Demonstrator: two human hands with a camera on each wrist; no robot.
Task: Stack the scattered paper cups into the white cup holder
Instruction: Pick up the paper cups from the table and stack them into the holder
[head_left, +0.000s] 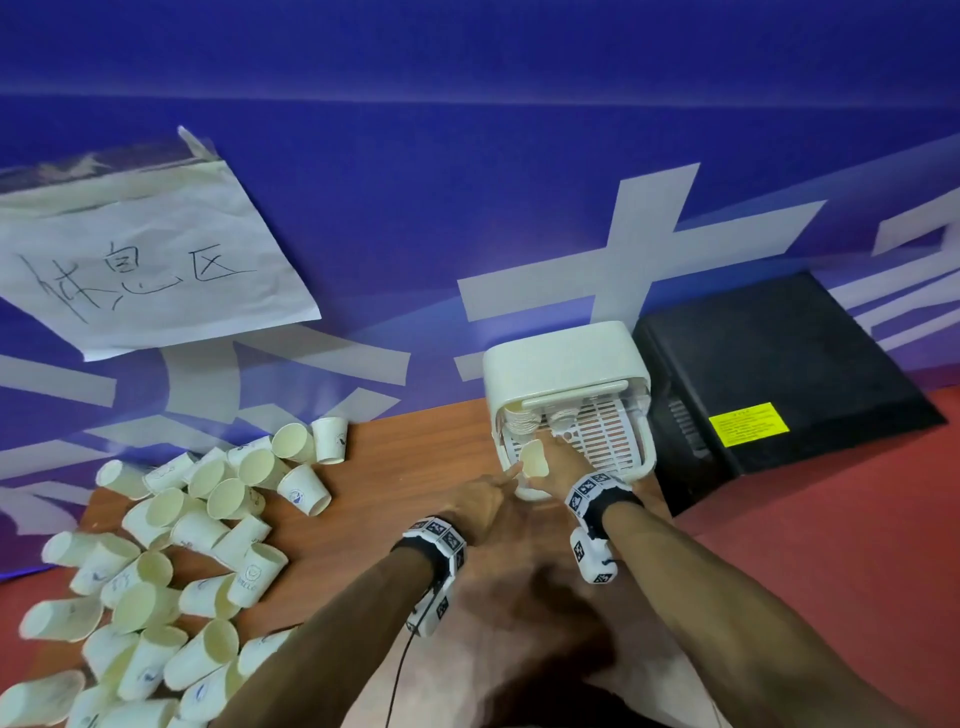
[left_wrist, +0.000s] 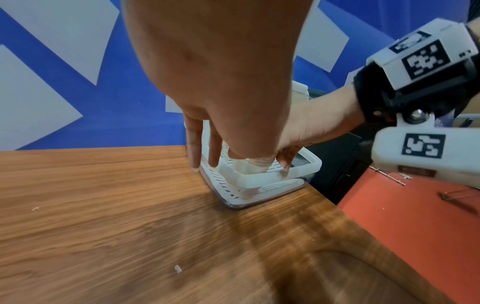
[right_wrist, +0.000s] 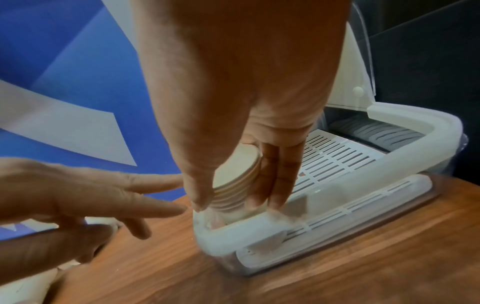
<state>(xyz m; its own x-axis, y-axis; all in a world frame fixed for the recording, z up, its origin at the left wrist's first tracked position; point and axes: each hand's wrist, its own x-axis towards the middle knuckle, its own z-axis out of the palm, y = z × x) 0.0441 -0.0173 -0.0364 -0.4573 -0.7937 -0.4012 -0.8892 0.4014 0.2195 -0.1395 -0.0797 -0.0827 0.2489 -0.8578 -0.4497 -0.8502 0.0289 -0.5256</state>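
Observation:
The white cup holder (head_left: 566, 353) stands open at the table's back right, with a stack of cups (head_left: 519, 422) in its back left. My right hand (head_left: 558, 460) grips a nested stack of paper cups (right_wrist: 237, 176) between thumb and fingers, low in the holder's front left corner (right_wrist: 233, 232). My left hand (head_left: 511, 475) is beside it with straight fingers (left_wrist: 193, 144) at the holder's left edge (left_wrist: 259, 181), holding nothing. Many loose paper cups (head_left: 171, 545) lie scattered on the left of the wooden table (head_left: 405, 467).
A black box (head_left: 769, 374) sits right of the holder, past the table's right edge. A blue banner wall with a taped paper sign (head_left: 140, 260) rises just behind. Red floor (head_left: 831, 571) lies to the right. Bare wood (left_wrist: 130, 226) spans between the cup pile and the holder.

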